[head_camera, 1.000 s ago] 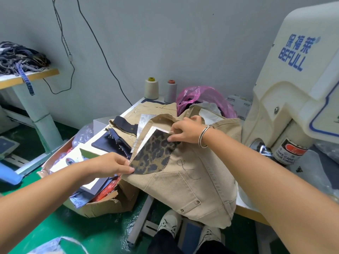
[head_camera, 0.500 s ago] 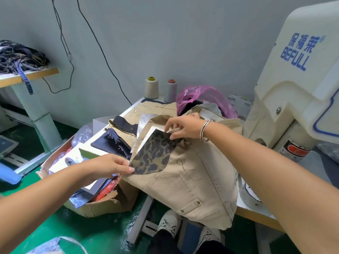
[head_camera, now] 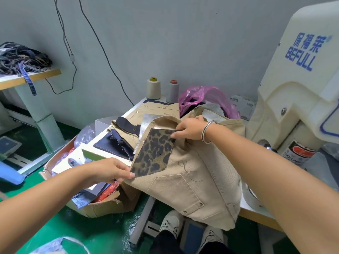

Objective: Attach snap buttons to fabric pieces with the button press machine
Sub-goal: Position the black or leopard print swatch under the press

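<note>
**Desk:** What is the worker holding?

**Photographer:** A leopard-print fabric panel (head_camera: 154,153), dark brown on olive, spread flat over a beige canvas garment (head_camera: 192,176) draped off the front of the white work table (head_camera: 256,211). The left hand (head_camera: 108,169) pinches the panel's lower corner at seven o'clock, thumb on top; the right hand (head_camera: 190,130), wearing a silver bangle, pinches the upper corner at one o'clock. The two grips pull it taut along its diagonal, apparently to square it up or peel it off the pile.

**Desk:** And the press?

**Photographer:** The cream-coloured button press machine (head_camera: 300,85), lettered in blue, stands at three o'clock, well apart from the panel. Nothing lies under its head that I can see, so pressing looks not yet begun on this piece.

**Desk:** Anything else?

**Photographer:** Navy and tan fabric offcuts (head_camera: 117,142) are stacked at ten o'clock, within reach; two thread cones (head_camera: 161,88) and a pink plastic bag (head_camera: 205,99) sit at twelve, against the wall.
</note>
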`<act>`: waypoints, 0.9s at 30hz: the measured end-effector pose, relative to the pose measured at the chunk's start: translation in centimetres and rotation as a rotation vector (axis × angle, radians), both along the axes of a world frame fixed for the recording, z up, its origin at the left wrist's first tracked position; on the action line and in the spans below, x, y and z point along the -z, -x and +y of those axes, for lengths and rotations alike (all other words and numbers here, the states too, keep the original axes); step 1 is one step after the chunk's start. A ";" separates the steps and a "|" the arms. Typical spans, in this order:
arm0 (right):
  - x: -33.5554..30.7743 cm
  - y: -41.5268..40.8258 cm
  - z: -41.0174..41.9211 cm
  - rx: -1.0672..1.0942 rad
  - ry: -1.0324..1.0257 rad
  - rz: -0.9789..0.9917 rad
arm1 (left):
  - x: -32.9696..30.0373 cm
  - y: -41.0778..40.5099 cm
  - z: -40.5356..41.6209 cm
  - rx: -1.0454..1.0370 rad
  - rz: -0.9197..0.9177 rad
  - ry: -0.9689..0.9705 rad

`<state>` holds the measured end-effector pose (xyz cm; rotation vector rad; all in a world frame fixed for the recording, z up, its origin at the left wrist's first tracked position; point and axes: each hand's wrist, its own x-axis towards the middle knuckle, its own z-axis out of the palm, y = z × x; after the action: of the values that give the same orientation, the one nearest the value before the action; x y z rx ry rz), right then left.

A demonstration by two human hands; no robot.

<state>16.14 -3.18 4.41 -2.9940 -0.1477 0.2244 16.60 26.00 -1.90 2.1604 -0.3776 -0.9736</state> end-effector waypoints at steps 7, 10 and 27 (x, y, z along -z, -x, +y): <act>-2.9 5.2 0.5 -0.042 -0.464 -0.272 | -4.1 -0.1 2.4 0.075 -0.101 0.175; -5.0 10.2 1.1 -0.053 -0.669 -0.348 | -7.5 -0.3 3.4 0.131 -0.184 0.331; -1.0 30.2 -3.2 0.590 -1.476 -0.045 | -6.6 5.8 -9.6 0.544 0.158 0.570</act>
<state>-14.03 -6.39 5.38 -1.4682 0.3935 -0.0403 10.76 16.37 4.74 1.4742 -1.0607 -1.1429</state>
